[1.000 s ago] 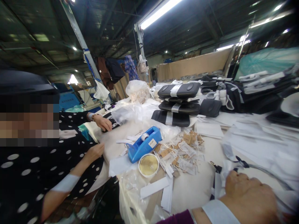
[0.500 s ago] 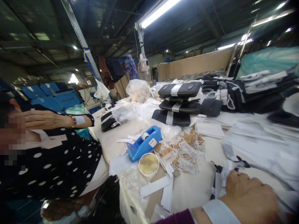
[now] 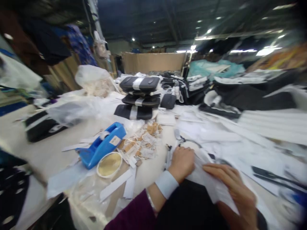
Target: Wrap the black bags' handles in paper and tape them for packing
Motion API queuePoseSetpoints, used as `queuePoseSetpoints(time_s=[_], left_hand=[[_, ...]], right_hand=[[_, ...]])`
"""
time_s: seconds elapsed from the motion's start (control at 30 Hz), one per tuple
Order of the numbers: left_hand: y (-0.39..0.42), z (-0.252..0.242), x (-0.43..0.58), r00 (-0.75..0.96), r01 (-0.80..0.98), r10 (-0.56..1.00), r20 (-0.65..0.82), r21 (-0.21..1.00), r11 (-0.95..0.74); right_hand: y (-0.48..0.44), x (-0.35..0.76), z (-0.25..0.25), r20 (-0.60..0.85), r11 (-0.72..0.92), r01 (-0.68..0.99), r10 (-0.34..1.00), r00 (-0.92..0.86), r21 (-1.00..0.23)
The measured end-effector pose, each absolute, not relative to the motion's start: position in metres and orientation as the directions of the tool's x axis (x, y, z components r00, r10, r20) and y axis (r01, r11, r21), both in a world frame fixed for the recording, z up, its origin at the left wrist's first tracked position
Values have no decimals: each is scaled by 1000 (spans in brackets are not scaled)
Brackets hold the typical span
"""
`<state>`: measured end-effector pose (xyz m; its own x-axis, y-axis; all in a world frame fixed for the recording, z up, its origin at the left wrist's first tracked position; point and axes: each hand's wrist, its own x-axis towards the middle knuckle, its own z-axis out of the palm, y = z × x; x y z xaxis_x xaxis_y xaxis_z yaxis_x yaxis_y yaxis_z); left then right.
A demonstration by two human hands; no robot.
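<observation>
My left hand (image 3: 182, 163), with a white cuff and purple sleeve, lies at the near edge of the table, fingers curled over a folded white sheet (image 3: 207, 180). My right hand (image 3: 231, 188) grips the sheet's other side, to the right. Just beyond my left hand are black-handled scissors (image 3: 183, 140), lying on loose white paper. To its left are a blue tape dispenser (image 3: 102, 145), a round tape roll (image 3: 109, 164) with a gold centre, and a heap of string-tied tags (image 3: 140, 145).
Black cases (image 3: 137, 95) banded in white are stacked behind the tags, with more black bags (image 3: 251, 97) to the right. White paper strips (image 3: 116, 185) and plastic film lie near the table edge. A co-worker's dotted sleeve (image 3: 11, 191) shows at lower left.
My view has swung right and down. My left hand has moved toward the middle, and my right hand has come into view on the white sheet. The co-worker now shows only at the left edge.
</observation>
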<state>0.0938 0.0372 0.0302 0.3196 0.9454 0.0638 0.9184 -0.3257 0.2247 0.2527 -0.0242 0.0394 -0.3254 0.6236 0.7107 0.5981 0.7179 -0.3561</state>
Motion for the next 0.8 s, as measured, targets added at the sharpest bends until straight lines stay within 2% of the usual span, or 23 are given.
queuePoseSetpoints(time_s=[0.2, 0.47, 0.67, 0.73, 0.8], left_hand=[[42, 29, 96, 282, 920, 955, 92, 258, -297], [38, 34, 101, 235, 938, 968, 85, 240, -249], [22, 46, 99, 256, 946, 965, 60, 191, -263], [23, 44, 96, 267, 946, 961, 74, 170, -276], [26, 38, 94, 269, 947, 959, 92, 157, -281]], right_hand=[[-41, 252, 62, 704, 745, 557, 614, -358, -366], [-60, 257, 48, 656, 707, 619, 651, -382, -341], [-64, 271, 26, 686, 808, 547, 526, -503, -218], [-53, 276, 8, 679, 884, 445, 414, -606, -141], [-41, 277, -7, 727, 906, 386, 383, -570, -175]])
